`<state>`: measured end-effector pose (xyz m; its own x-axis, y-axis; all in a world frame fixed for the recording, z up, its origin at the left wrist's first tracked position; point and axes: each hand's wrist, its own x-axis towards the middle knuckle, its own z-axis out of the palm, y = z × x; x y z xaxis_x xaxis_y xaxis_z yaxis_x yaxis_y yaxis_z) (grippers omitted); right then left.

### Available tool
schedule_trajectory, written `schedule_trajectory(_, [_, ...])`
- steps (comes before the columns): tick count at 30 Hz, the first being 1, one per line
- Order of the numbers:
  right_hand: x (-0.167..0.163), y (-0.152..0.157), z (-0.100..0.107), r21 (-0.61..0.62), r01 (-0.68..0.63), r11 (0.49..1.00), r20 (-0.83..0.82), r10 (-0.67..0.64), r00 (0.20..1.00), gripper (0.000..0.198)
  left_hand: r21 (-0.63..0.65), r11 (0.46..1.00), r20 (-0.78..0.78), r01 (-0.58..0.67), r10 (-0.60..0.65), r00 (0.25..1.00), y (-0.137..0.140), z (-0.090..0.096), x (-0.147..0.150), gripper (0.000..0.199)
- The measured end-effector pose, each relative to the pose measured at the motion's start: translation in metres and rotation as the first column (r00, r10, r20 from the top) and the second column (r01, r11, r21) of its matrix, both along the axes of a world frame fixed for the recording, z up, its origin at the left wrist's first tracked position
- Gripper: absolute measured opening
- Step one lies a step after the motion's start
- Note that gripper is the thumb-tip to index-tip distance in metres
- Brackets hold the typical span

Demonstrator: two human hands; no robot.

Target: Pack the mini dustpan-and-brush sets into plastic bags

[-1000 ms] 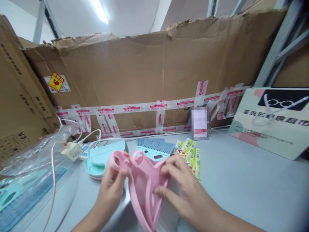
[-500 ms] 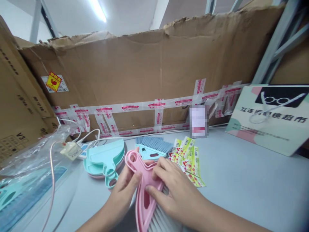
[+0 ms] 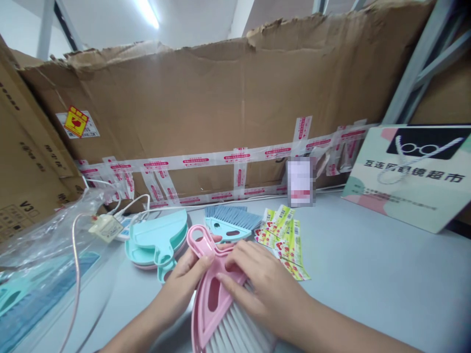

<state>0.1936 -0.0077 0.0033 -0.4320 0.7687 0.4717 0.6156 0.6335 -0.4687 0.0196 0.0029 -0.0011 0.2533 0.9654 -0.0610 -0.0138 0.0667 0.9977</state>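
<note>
Between my two hands is a pink hand brush with white bristles hanging toward the lower right. A second pink layer lies against its back; whether it is a dustpan or another brush I cannot tell. My left hand is closed round its neck from the left, thumb on the front. From the right, my right hand grips the brush body, thumb on the face and fingers curled at the upper edge. Just beyond lies a turquoise brush with blue bristles. Turquoise dustpans are stacked to the left.
Several yellow-green packets lie fanned out right of the brush. A clear plastic bag, a white plug and cables occupy the left side. Behind stands a large taped carton. A glasses-shop paper bag stands at the right.
The pink brush has turned so its bristle end swings slightly left and its face shows more fully. Both hands keep their grip. The view has shifted a little.
</note>
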Motion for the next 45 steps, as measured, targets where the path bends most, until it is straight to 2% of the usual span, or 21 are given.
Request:
schedule_trajectory(2, [0.008, 0.007, 0.005, -0.004, 0.041, 0.999, -0.098, -0.041, 0.994, 0.019, -0.060, 0.998, 0.040, 0.011, -0.008, 0.999, -0.001, -0.001, 0.000, 0.045])
schedule_trajectory(3, [0.012, 0.010, 0.008, -0.054, 0.064, 0.996, -0.136, -0.071, 0.988, 0.022, -0.084, 0.996, 0.053, 0.021, -0.016, 0.998, -0.001, -0.001, 0.001, 0.044])
schedule_trajectory(5, [0.019, 0.016, 0.011, -0.283, 0.011, 0.959, -0.164, -0.059, 0.985, 0.030, -0.086, 0.996, 0.050, 0.019, -0.015, 0.999, -0.001, 0.000, 0.003, 0.042])
schedule_trajectory(7, [0.021, 0.020, 0.009, -0.544, -0.138, 0.827, -0.183, 0.044, 0.982, 0.030, -0.065, 0.998, 0.027, -0.008, 0.009, 1.000, -0.001, 0.003, 0.007, 0.041])
schedule_trajectory(8, [0.020, 0.022, 0.006, -0.623, -0.202, 0.755, -0.202, 0.094, 0.975, 0.029, -0.063, 0.998, 0.018, -0.019, 0.020, 1.000, 0.000, 0.004, 0.008, 0.041])
schedule_trajectory(9, [0.018, 0.022, 0.003, -0.661, -0.242, 0.710, -0.219, 0.127, 0.968, 0.030, -0.071, 0.997, 0.013, -0.028, 0.029, 0.999, 0.000, 0.005, 0.010, 0.042])
schedule_trajectory(10, [0.016, 0.022, -0.001, -0.663, -0.256, 0.704, -0.230, 0.133, 0.964, 0.031, -0.087, 0.996, 0.012, -0.031, 0.032, 0.999, 0.001, 0.005, 0.011, 0.043])
schedule_trajectory(14, [0.003, 0.018, -0.009, -0.574, -0.201, 0.794, -0.254, 0.061, 0.965, 0.034, -0.126, 0.990, 0.011, -0.058, 0.060, 0.998, 0.006, 0.001, 0.012, 0.037])
schedule_trajectory(16, [0.000, 0.014, -0.009, -0.558, -0.169, 0.813, -0.257, 0.024, 0.966, 0.033, -0.108, 0.991, -0.007, -0.079, 0.079, 0.997, 0.007, -0.001, 0.012, 0.035])
schedule_trajectory(22, [-0.002, 0.010, -0.008, -0.535, -0.193, 0.823, -0.260, 0.057, 0.964, 0.032, -0.069, 0.996, -0.063, -0.060, 0.056, 0.996, 0.008, -0.001, 0.011, 0.035])
schedule_trajectory(29, [-0.002, 0.011, -0.009, -0.538, -0.183, 0.823, -0.241, 0.058, 0.969, 0.033, -0.090, 0.996, -0.030, -0.024, 0.021, 0.999, 0.010, -0.002, 0.010, 0.036])
schedule_trajectory(37, [0.006, 0.011, -0.005, -0.581, -0.154, 0.799, -0.181, 0.057, 0.982, 0.046, -0.115, 0.991, -0.017, -0.064, 0.063, 0.998, 0.007, 0.002, 0.012, 0.038])
schedule_trajectory(45, [0.007, 0.010, -0.001, -0.556, -0.182, 0.811, -0.203, 0.080, 0.976, 0.041, -0.102, 0.993, 0.020, -0.064, 0.067, 0.998, 0.007, 0.003, 0.013, 0.034])
